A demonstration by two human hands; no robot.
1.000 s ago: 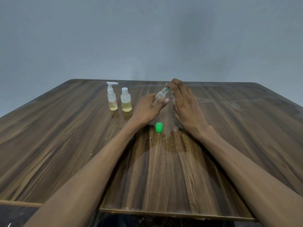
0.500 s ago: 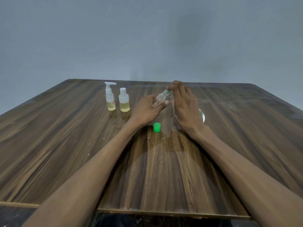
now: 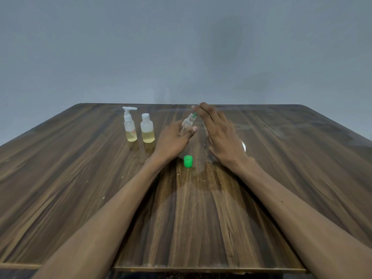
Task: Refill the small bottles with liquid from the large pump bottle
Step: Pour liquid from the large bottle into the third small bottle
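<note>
My left hand (image 3: 173,140) holds a small clear bottle (image 3: 186,124), tilted up and to the right, with its green nozzle (image 3: 194,115) bare. The fingertips of my right hand (image 3: 219,133) lie stretched over that nozzle tip; the thumb is hidden behind them. A loose green cap (image 3: 188,161) stands on the wooden table (image 3: 80,178) just in front of both hands. To the left stand the pump bottle (image 3: 129,125) and a white-capped bottle (image 3: 147,128), both upright and holding yellowish liquid in their lower part.
A white object (image 3: 243,146) peeks out behind my right hand, mostly hidden. The table's near edge (image 3: 201,269) runs under my forearms. A plain grey wall rises behind the far edge.
My right fingers have straightened from a curled pinch and now reach further over the nozzle. The left hand and the small bottle have held their place.
</note>
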